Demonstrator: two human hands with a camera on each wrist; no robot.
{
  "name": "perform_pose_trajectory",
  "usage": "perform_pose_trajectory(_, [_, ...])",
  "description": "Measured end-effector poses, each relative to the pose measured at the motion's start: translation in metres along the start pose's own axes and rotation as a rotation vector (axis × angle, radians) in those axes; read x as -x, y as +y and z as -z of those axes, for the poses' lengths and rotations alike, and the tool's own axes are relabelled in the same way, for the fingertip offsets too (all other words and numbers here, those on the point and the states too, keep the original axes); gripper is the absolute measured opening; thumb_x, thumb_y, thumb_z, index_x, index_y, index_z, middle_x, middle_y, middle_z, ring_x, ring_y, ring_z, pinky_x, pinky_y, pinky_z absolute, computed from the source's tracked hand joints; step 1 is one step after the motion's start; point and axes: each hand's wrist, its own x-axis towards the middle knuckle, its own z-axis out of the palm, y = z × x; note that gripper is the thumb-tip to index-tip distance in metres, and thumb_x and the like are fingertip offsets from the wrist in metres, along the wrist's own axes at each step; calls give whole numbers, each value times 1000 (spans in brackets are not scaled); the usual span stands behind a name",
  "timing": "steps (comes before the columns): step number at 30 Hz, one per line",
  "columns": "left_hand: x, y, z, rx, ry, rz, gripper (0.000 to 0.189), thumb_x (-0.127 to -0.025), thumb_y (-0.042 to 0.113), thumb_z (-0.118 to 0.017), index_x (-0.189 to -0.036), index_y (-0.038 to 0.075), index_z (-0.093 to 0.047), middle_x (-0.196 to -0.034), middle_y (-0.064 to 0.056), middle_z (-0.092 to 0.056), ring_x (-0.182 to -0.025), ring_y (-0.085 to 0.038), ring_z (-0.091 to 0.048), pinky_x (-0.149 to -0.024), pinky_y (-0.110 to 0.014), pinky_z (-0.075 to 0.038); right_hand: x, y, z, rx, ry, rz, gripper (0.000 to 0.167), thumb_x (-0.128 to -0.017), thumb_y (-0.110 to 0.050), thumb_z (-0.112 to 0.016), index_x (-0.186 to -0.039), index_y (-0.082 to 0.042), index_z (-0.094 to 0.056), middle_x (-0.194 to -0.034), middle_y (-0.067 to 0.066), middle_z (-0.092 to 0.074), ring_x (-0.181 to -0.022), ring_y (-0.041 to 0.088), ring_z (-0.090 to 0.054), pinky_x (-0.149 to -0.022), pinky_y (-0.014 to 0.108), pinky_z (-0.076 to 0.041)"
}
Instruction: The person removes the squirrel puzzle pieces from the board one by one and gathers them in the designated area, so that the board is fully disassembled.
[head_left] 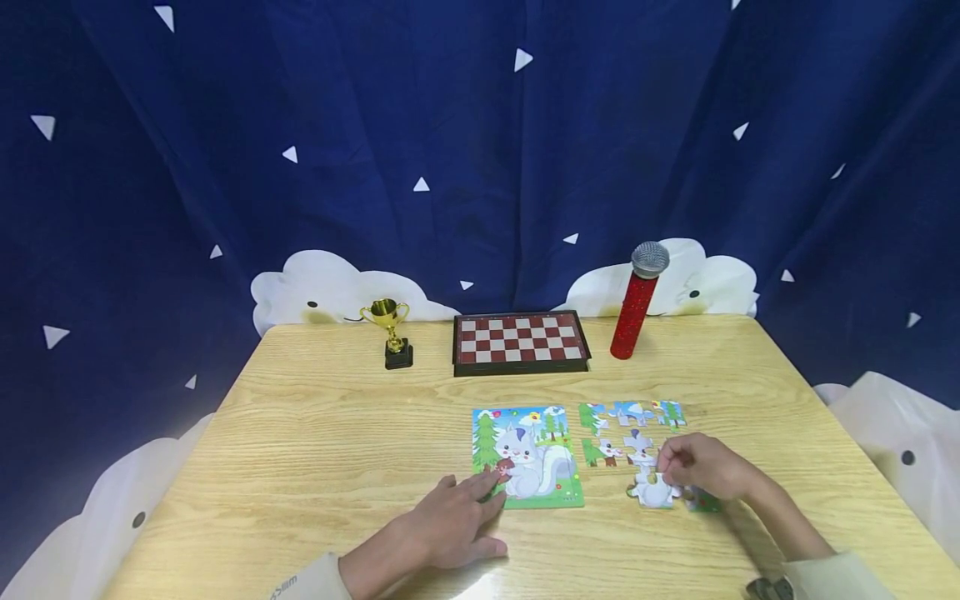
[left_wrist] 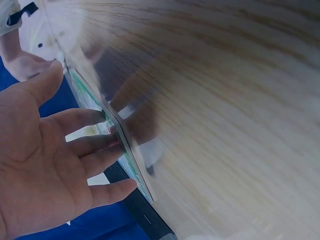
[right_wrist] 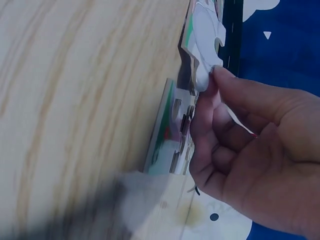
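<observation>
My left hand [head_left: 456,523] lies with spread fingers over the lower left of a square squirrel picture board [head_left: 540,490]; its fingertips touch the board in the left wrist view. To the right, my right hand [head_left: 703,465] pinches a jigsaw piece [right_wrist: 204,37] by its tab between thumb and forefinger. White squirrel fur with a green edge shows on that piece, which sits slightly above the table. A green corner piece [right_wrist: 162,132] lies just below the hand, partly hidden by it in the head view. Behind it, a squirrel-face piece [head_left: 639,448] lies on the table.
More loose pieces lie in a row, such as a tree piece [head_left: 592,417] and an acorn piece [head_left: 602,452]. At the back of the wooden table [head_left: 337,433] stand a gold trophy cup [head_left: 387,321], a checkered game board [head_left: 521,340] and a red microphone [head_left: 634,312].
</observation>
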Motion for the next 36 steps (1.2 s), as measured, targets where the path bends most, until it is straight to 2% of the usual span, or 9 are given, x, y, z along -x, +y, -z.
perform_pose_trajectory(5, [-1,0,-1,-1,5,-9,67,-92,60,-42,-142,16,-44,-155,-4,-30,-142,-20,-32,-105,-50,-40,-2,2,-3,69,41,-42,3,-86,-5,-63,-86,-2,-61,-71,1,-54,-58,4,-46,-51,19,-40])
perform_pose_trajectory(11, [-1,0,-1,-8,6,-15,67,-92,60,-41,-142,16,-44,-155,-4,-30,-142,-20,-33,-105,-49,-41,-3,0,-7,91,68,-116,3,-84,-4,-65,-86,-4,-62,-72,2,-55,-59,8,-47,-50,20,-40])
perform_pose_trajectory(14, [-1,-1,-1,-5,4,-16,68,-92,61,-40,-142,16,-44,-154,-6,-31,-142,-21,-33,-105,-49,-40,-5,-3,-7,102,82,-115,3,-85,-3,-63,-86,-5,-63,-73,2,-57,-59,8,-48,-49,20,-41])
perform_pose_trajectory(22, [-1,-5,1,48,14,-16,64,-93,59,-41,-139,15,-48,-152,-9,-36,-141,-21,-35,-106,-48,-40,-22,-22,-16,68,89,-25,5,-86,-7,-64,-84,-3,-63,-71,2,-55,-60,5,-44,-52,18,-38])
perform_pose_trajectory(25, [-2,-6,0,64,15,-7,63,-93,59,-40,-139,16,-49,-152,-10,-36,-140,-22,-36,-106,-48,-40,-32,-30,-22,49,78,3,5,-89,-6,-61,-85,-3,-63,-72,2,-56,-58,5,-44,-50,18,-38])
perform_pose_trajectory(30, [-5,-9,-1,76,39,-19,60,-95,56,-38,-137,15,-51,-150,-12,-39,-138,-24,-40,-104,-46,-43,-48,-45,-33,68,66,45,5,-88,-8,-63,-84,-5,-63,-76,2,-58,-63,6,-45,-52,19,-39])
perform_pose_trajectory(36, [-3,-14,0,94,66,-50,58,-96,53,-41,-135,12,-53,-148,-13,-41,-136,-25,-42,-104,-43,-43,-67,-66,-46,95,55,69,4,-87,-8,-65,-84,-5,-65,-74,1,-59,-64,9,-47,-54,20,-40])
